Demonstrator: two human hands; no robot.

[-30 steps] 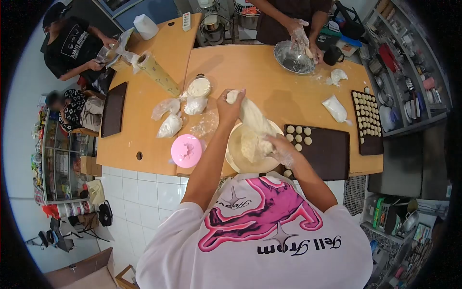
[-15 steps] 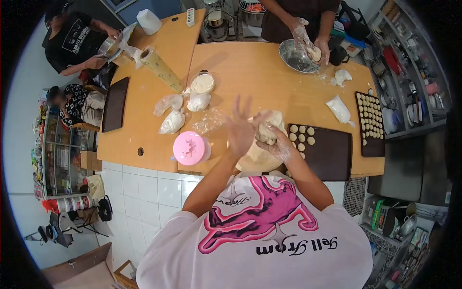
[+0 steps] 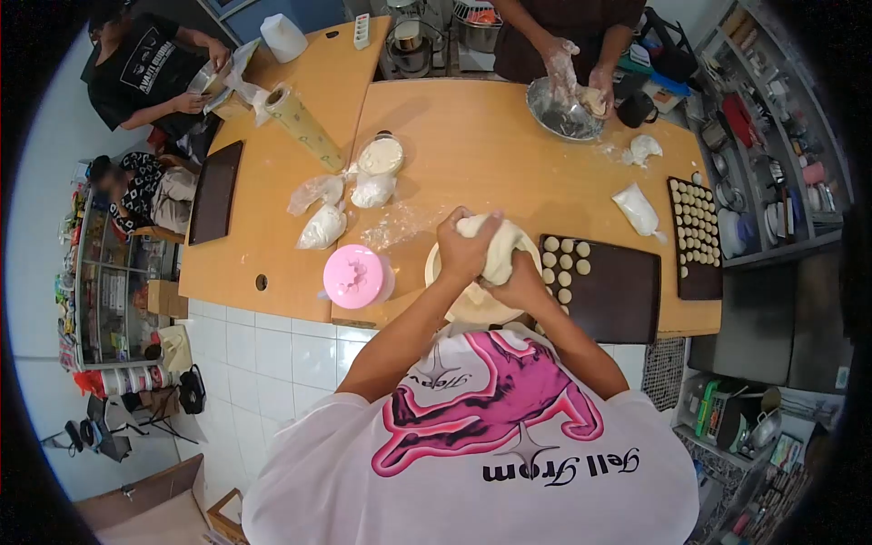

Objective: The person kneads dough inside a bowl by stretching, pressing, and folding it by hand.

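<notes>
A pale lump of dough is held between my two hands over a cream-coloured bowl at the front of the table. My left hand grips its left side, fingers curled over the top. Against the lower right side, my right hand is wrapped round it; its fingertips are partly hidden. Just right of the bowl lies a dark baking tray, with several small round dough balls at its left end.
Left of the bowl stands a pink-lidded container. Bags of white powder and a roll of plastic film lie farther left. A fuller tray is at the right edge. Across the table, a co-worker's hands work dough over a metal bowl.
My left hand, spread open and apart from the dough before, has closed onto it. The dough now shows larger and higher between both hands. The co-worker's hands have shifted slightly.
</notes>
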